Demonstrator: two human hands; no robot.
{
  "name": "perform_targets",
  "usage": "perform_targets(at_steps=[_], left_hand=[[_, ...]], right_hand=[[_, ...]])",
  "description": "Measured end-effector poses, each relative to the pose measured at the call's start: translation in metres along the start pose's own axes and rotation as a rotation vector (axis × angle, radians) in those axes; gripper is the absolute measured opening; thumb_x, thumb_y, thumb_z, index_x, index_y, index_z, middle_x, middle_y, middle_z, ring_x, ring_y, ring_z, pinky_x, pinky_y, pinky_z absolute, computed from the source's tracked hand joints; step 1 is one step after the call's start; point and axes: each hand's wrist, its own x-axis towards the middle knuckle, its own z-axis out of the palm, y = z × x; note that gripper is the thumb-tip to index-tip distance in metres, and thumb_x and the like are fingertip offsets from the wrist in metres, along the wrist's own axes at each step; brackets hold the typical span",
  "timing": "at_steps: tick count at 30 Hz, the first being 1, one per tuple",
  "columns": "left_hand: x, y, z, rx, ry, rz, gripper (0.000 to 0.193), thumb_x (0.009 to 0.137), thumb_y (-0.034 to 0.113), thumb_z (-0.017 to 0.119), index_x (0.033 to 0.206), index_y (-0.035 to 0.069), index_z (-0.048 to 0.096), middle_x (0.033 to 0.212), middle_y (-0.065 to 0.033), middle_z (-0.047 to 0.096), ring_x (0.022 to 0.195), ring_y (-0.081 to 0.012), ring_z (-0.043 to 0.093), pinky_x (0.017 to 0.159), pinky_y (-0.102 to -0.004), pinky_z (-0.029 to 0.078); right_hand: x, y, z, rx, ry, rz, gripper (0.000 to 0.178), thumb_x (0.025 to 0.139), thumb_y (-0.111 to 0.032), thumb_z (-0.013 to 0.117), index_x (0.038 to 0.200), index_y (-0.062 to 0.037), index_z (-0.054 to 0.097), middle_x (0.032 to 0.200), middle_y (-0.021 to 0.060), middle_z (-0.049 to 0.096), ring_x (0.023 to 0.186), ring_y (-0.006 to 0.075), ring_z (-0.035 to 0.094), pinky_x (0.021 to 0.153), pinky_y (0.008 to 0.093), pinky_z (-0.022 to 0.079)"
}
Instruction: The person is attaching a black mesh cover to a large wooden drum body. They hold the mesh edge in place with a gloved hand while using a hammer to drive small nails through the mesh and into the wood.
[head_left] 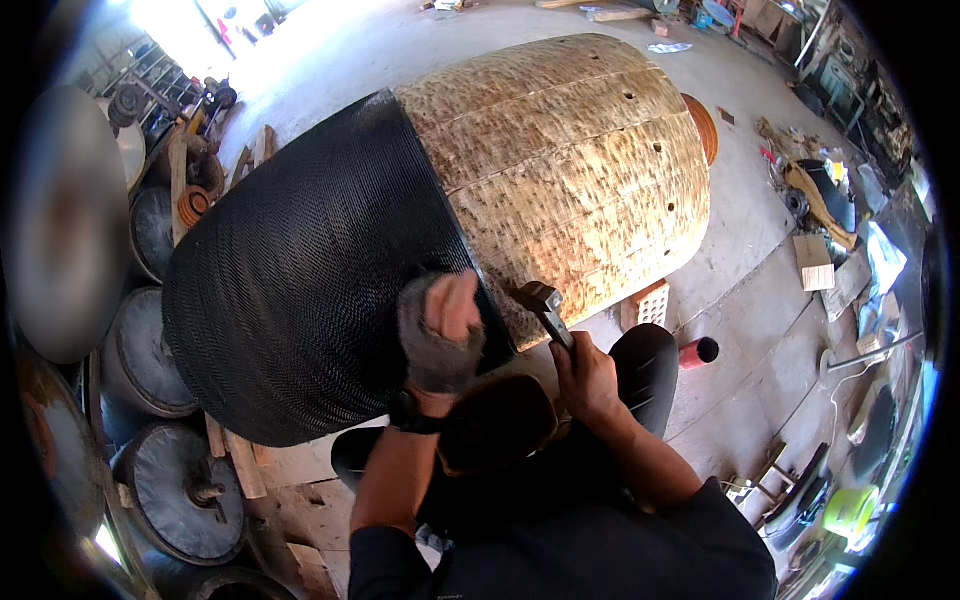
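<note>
Looks down, fisheye-wide, from head height on the near side of the drum [420, 220]. Faces forward across the drum from close above, taking in both its ends and the floor [340, 60] beyond it.

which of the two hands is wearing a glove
The left hand, in a grey glove; the right hand is bare and holds the hammer.
</note>
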Motion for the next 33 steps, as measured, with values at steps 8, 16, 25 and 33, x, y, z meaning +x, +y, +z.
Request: perform_targets(at_steps=[8, 16, 25, 33], left_hand=[[-0.018, 0.02, 0.01, -0.215, -0.17, -0.258, 0.045, 0.09, 0.002, 0.063, 0.134, 0.007, 0.053, 0.095, -0.0108, 0.065, 0.086, -0.027, 0.064, 0.088, -0.0446, 0.047], [-0.004, 0.025, 0.004, -0.178, -0.269, -0.326, 0.056, 0.082, -0.007, 0.064, 0.134, 0.008, 0.052, 0.093, -0.0116, 0.063, 0.086, -0.0287, 0.062, 0.085, -0.0435, 0.049], [0.006, 0.031, 0.0, -0.254, -0.279, -0.464, 0.059, 0.076, -0.008, 0.065, 0.132, 0.006, 0.052, 0.091, -0.0108, 0.062, 0.088, -0.0279, 0.061, 0.081, -0.0419, 0.05], [0.006, 0.039, 0.014, -0.376, -0.305, -0.598, 0.062, 0.076, 0.0, 0.067, 0.135, 0.004, 0.047, 0.086, -0.008, 0.058, 0.07, -0.0238, 0.059, 0.079, -0.041, 0.046]], right_hand=[[0.0, -0.006, -0.016, 0.051, -0.017, -0.056, 0.026, 0.098, -0.026, 0.061, 0.095, -0.0014, 0.053, 0.068, 0.0206, 0.06, 0.063, 0.0388, 0.062, 0.055, 0.0456, 0.045], [0.0, -0.013, -0.015, 0.109, -0.051, -0.048, 0.026, 0.095, -0.028, 0.064, 0.1, -0.0034, 0.055, 0.076, 0.0232, 0.064, 0.068, 0.0434, 0.065, 0.058, 0.0498, 0.049], [0.002, -0.017, -0.022, 0.11, -0.064, -0.022, 0.027, 0.095, -0.027, 0.064, 0.1, -0.0024, 0.055, 0.078, 0.0245, 0.064, 0.071, 0.0445, 0.065, 0.06, 0.0498, 0.05], [0.002, -0.028, -0.024, 0.159, -0.036, -0.129, 0.026, 0.096, -0.022, 0.063, 0.107, -0.0005, 0.055, 0.081, 0.0268, 0.064, 0.074, 0.0457, 0.065, 0.061, 0.0505, 0.051]])
